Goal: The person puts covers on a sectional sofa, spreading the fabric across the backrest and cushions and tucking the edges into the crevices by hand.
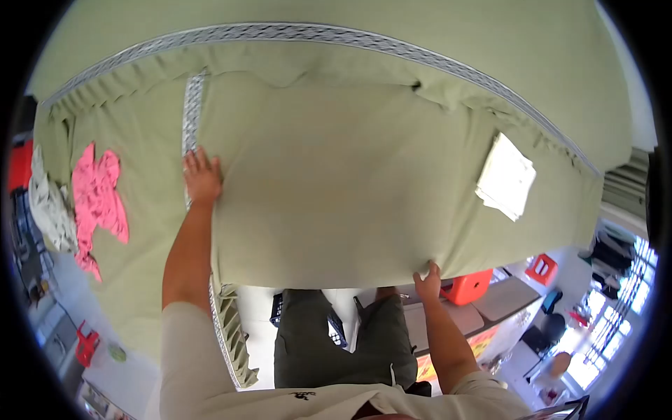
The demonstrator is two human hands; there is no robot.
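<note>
A broad sheet of olive-green fabric (336, 175) is spread over the table in front of me. My left hand (203, 176) lies flat on the cloth, fingers spread, against a grey-and-white patterned strip (192, 108) that runs down the left part. At the near edge of the fabric, my right hand (428, 281) pinches the border between thumb and fingers. Part of its fingertips is hidden by the cloth. Below my left forearm a ruffled fabric edge (231, 336) with the same patterned trim hangs down.
Crumpled pink cloth (98, 199) and a whitish patterned cloth (50, 206) lie at the left. Folded white sheets (507, 178) rest on the right. A long patterned band (301, 31) crosses the back. Red stools (467, 285) stand beyond the near right edge.
</note>
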